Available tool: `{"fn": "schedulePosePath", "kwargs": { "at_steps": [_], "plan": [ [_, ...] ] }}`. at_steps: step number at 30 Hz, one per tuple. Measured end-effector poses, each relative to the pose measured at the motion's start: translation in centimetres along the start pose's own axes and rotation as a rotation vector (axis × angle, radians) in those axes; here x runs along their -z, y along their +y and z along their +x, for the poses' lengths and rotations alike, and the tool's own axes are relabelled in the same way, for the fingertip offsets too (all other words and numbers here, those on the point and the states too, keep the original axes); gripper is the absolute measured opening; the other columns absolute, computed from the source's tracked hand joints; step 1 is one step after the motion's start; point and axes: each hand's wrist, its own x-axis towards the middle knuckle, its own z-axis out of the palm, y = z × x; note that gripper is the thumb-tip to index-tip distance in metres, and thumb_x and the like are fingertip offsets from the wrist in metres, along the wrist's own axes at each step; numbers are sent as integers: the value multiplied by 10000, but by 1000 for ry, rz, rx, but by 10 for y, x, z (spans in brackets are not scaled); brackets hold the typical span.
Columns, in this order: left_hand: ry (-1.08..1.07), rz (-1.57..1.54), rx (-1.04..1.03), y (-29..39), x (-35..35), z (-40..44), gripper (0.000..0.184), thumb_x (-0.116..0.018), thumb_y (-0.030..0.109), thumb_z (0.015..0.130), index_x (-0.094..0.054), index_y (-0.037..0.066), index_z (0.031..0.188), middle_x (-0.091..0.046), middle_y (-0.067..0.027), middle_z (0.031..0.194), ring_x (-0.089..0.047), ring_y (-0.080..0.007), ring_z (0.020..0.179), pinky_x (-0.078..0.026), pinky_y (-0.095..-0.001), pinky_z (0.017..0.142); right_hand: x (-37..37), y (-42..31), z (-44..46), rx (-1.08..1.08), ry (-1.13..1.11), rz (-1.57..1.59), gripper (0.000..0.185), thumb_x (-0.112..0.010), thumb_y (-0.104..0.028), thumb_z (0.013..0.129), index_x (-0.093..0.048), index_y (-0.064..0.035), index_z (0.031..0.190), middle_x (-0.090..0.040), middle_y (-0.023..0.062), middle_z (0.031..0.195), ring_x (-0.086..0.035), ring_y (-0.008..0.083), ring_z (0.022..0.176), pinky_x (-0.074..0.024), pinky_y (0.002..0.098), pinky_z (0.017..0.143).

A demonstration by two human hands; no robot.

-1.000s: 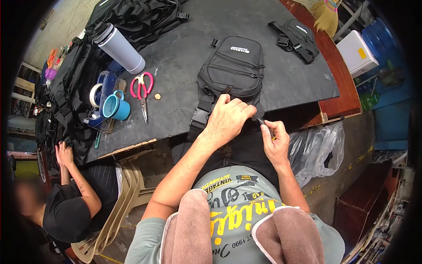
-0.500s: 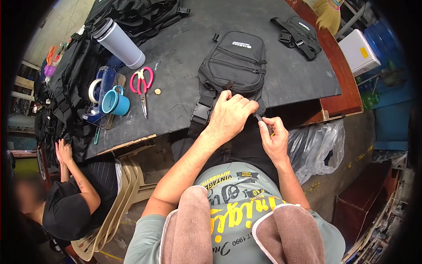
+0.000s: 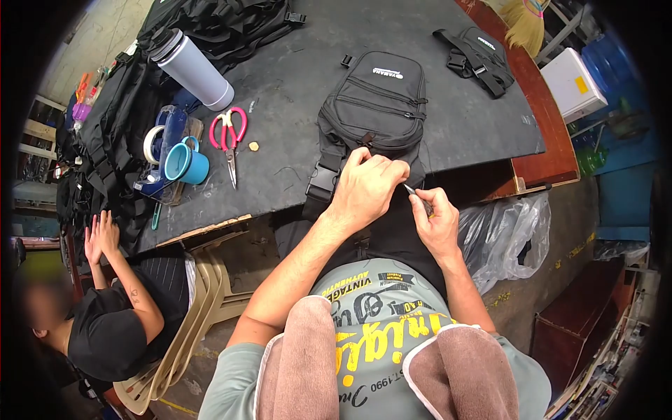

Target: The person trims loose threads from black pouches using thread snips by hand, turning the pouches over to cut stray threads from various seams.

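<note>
A black sling bag (image 3: 381, 87) with a white logo and zipped pockets lies near the front edge of the dark table. My left hand (image 3: 369, 187) is closed in a pinch on the bag's lower end, beside a strap with a black buckle (image 3: 323, 180). Just to the right, my right hand (image 3: 437, 215) grips a small pointed metal tool (image 3: 410, 189). Its tip points at my left fingertips; most of it is hidden in my palm, so its exact kind is unclear.
Pink-handled scissors (image 3: 229, 140), a blue mug (image 3: 187, 165), a tape dispenser (image 3: 150, 185) and a tumbler (image 3: 192, 70) stand left on the table (image 3: 280, 91). A smaller black bag (image 3: 481, 56) lies far right. At lower left sits a person (image 3: 115, 315) by stacked chairs (image 3: 189, 336).
The tool's tip has shifted slightly at my left fingertips. Both my hands stay nearly in place. The person at left has raised and spread their hands a little.
</note>
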Motion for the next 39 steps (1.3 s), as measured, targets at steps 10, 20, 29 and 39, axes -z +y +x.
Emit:
{"fn": "schedulePosePath", "kwargs": {
  "at_steps": [10, 20, 29, 39],
  "plan": [
    [407, -475, 326, 3, 69, -66, 59, -614, -5, 1179, -577, 0, 1226, -735, -99, 952, -733, -172, 880, -637, -361, 953, -7, -43, 60, 261, 165, 25, 394, -996, -138, 878, -763, -70, 1187, -774, 47, 956, -688, 221, 715, -556, 371, 718],
    [375, -417, 485, 10, 76, -109, 50, -603, 17, 1192, -561, -7, 1203, -690, -65, 883, -703, -138, 831, -658, -355, 916, -57, -45, 119, 327, 19, -209, 321, -889, -128, 924, -757, -112, 1216, -836, 42, 1025, -785, 256, 848, -485, 397, 788],
    [312, -447, 448, 14, 75, -101, 63, -611, 15, 1187, -563, -17, 1212, -722, -82, 901, -731, -138, 840, -668, -356, 932, -38, -81, 53, 402, -136, -82, 219, -941, -184, 920, -811, -89, 1069, -799, 29, 872, -709, 259, 669, -491, 395, 656],
    [327, -457, 434, 19, 72, -99, 80, -623, 20, 1185, -567, -17, 1229, -746, -90, 919, -772, -161, 887, -670, -363, 956, -61, -69, 48, 416, -200, -107, 181, -903, -196, 964, -767, -82, 996, -822, 32, 914, -745, 256, 700, -494, 391, 637]
  ]
}}
